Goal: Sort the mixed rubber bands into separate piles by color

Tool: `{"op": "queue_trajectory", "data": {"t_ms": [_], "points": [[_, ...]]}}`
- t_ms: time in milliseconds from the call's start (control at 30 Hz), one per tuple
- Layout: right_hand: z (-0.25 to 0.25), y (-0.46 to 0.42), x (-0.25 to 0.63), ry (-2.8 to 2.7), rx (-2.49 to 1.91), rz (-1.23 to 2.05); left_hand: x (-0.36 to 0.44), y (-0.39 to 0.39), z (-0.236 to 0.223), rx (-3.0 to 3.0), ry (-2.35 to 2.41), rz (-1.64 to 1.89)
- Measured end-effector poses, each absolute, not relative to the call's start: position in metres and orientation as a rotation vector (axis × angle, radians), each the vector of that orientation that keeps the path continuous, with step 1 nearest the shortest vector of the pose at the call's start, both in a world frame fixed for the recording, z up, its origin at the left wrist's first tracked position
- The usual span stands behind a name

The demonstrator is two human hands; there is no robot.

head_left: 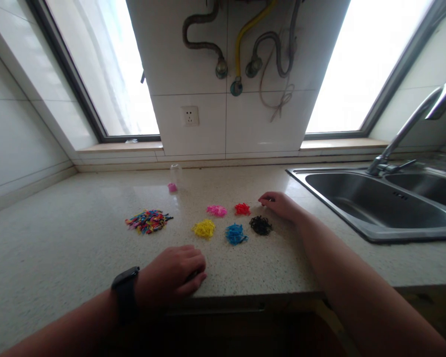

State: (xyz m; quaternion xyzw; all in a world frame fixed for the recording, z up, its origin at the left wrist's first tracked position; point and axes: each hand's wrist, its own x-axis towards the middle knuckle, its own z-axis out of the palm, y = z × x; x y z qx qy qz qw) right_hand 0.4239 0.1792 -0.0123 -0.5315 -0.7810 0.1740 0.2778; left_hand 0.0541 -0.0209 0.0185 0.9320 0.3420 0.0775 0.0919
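Observation:
My left hand (176, 270), with a dark watch (125, 285) on its wrist, rests curled at the counter's front edge; its palm is hidden. My right hand (278, 204) is at the counter beyond the black pile, fingertips pinched together; what they hold, if anything, is too small to make out. Small piles of what look like rubber bands lie sorted by colour: a black pile (260, 225), a red pile (242, 208), a pink pile (217, 210), a blue pile (236, 233) and a yellow pile (204, 228). A larger mixed-colour pile (149, 221) lies to the left.
A clear container (176, 173) stands at the back, with a small pink object (172, 187) by its base. On the right, a steel double sink (375, 198) with a faucet (405, 129) is set into the speckled counter (78, 238). Pipes and a socket (190, 116) are on the wall.

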Motion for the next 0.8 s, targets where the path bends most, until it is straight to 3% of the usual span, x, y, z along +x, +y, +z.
{"op": "queue_trajectory", "data": {"t_ms": [233, 500, 800], "points": [[-0.011, 0.179, 0.424, -2.105, -1.426, 0.509, 0.035, -0.007, 0.033, 2.742, 1.036, 0.338], [-0.013, 0.181, 0.426, -2.123, -1.42, 0.494, -0.038, 0.043, 0.032, 2.55, 1.741, 0.769], [-0.014, 0.182, 0.428, -2.138, -1.418, 0.502, -0.076, 0.064, 0.007, 2.521, 1.939, 0.667]]}}
